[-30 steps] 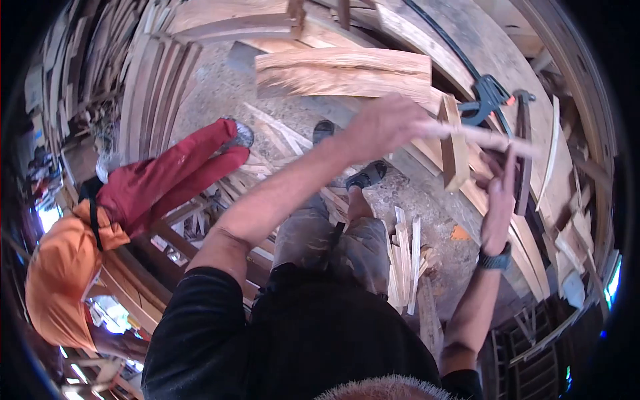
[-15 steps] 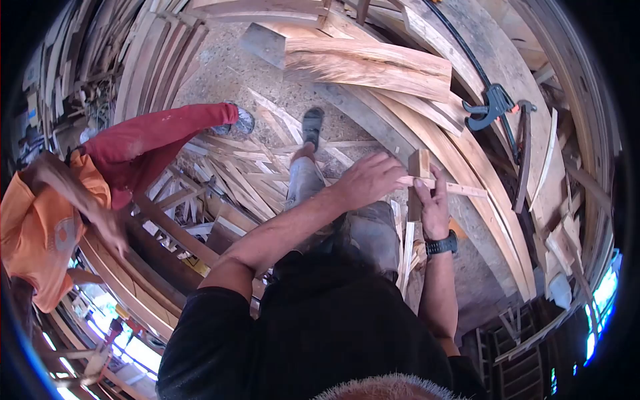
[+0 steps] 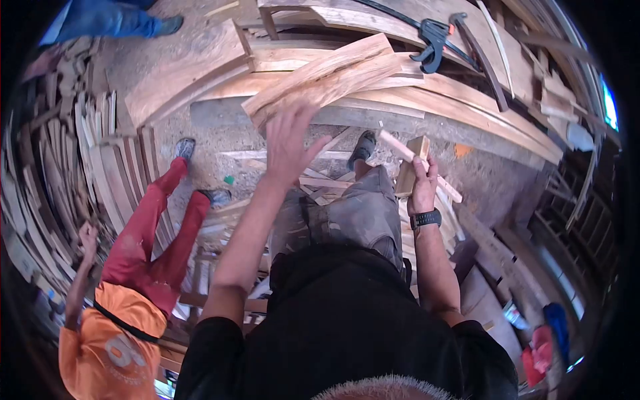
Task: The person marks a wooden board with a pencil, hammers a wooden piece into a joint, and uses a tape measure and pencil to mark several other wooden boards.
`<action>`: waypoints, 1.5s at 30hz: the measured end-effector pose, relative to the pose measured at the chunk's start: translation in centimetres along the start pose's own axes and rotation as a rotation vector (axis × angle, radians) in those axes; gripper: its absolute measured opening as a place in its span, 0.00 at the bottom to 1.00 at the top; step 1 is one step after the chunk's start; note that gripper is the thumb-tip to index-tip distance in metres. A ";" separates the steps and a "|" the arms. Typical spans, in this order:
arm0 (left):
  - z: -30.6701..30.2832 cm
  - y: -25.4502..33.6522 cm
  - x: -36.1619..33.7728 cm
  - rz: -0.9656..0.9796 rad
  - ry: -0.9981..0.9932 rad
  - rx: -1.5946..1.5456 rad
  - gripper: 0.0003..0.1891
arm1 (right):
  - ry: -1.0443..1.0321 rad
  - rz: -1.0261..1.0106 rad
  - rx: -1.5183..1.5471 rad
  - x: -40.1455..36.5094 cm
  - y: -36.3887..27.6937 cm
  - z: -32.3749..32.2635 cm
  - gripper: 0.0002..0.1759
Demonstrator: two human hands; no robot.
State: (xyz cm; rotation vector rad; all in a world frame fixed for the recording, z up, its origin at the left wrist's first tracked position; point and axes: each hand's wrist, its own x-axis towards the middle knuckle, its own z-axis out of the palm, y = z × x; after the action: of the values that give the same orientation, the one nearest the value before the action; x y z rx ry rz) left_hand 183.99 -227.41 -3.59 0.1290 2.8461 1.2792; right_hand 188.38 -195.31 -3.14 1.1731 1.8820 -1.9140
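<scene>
Right fingers (image 3: 419, 167) grip wooden strip (image 3: 395, 143) and block (image 3: 404, 181), left fingers (image 3: 287, 121) spread

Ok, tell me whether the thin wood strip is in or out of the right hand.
In: the right hand grips the thin wood strip, ends showing either side.

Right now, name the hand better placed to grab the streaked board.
Probably the left hand: it looks empty and nearer the streaked board; the right hand holds a wooden strip and block.
</scene>
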 end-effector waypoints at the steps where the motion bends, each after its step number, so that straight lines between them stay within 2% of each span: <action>1: -0.4 -0.9 1.1 0.035 0.024 0.084 0.40 | 0.046 -0.024 0.124 -0.1 0.9 0.1 0.34; 2: -0.8 -1.7 2.3 0.071 0.050 0.169 0.48 | 0.091 -0.049 0.248 -0.4 1.8 0.2 0.34; 3: -0.7 -2.5 3.3 0.097 0.034 0.167 0.48 | 0.122 -0.031 0.280 -1.4 1.5 1.0 0.30; 5: -0.4 -3.3 5.1 0.119 -0.006 0.333 0.61 | 0.118 -0.008 0.356 -2.4 2.1 1.5 0.29; 6: -0.1 -3.4 5.9 0.139 -0.017 0.334 0.61 | 0.091 0.018 0.414 -2.7 2.4 1.8 0.27; 8: 0.6 -3.2 6.7 0.057 -0.111 0.442 0.67 | 0.131 0.046 0.445 -3.2 3.0 2.2 0.24; 11: 0.9 -3.2 7.0 0.034 -0.115 0.439 0.68 | 0.096 0.163 0.625 -2.3 4.5 2.1 0.29; 16: 1.3 -3.7 7.1 0.037 -0.112 0.422 0.65 | 0.064 0.160 0.722 -0.5 4.2 3.1 0.29; 18: 1.4 -3.5 7.2 0.034 -0.107 0.433 0.64 | 0.040 0.079 0.686 0.1 3.9 3.5 0.27; 24: 1.5 -3.0 7.5 0.009 -0.136 0.446 0.62 | 0.145 0.044 0.779 0.7 2.5 5.3 0.23; 27: 1.1 -2.7 8.1 0.008 -0.179 0.459 0.63 | 0.132 -0.048 0.793 0.1 2.4 6.4 0.25; 29: 0.4 -2.5 8.6 -0.043 -0.260 0.430 0.66 | 0.212 -0.055 0.818 -0.7 3.0 7.5 0.25; 33: -0.7 -2.9 10.3 0.089 -0.352 0.378 0.70 | 0.397 -0.143 0.863 -2.1 4.9 10.7 0.29; 34: -0.4 -3.1 10.9 0.177 -0.354 0.378 0.71 | 0.416 -0.153 0.869 -2.1 4.7 11.7 0.29; 36: 0.1 -3.2 12.1 0.285 -0.362 0.371 0.73 | 0.599 -0.247 0.768 -1.7 4.2 14.5 0.35; 38: 0.7 -2.8 13.4 0.333 -0.421 0.362 0.74 | 0.636 -0.265 0.724 -0.1 3.3 16.9 0.37; 40: 1.3 -3.1 14.5 0.396 -0.435 0.341 0.75 | 0.670 -0.434 0.363 2.1 2.7 18.7 0.35; 42: 1.6 -3.8 15.0 0.446 -0.442 0.326 0.76 | 0.636 -0.459 0.381 2.8 -0.1 21.1 0.35; 45: 2.1 -4.9 15.4 0.506 -0.426 0.258 0.71 | 0.582 -0.527 0.352 4.8 -1.3 22.7 0.34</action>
State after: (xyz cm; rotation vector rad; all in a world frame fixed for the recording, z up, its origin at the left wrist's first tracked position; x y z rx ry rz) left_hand 168.42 -227.79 -8.45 1.0427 2.6551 0.7795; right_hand 175.71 -214.10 -8.30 1.5975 2.4032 -2.4547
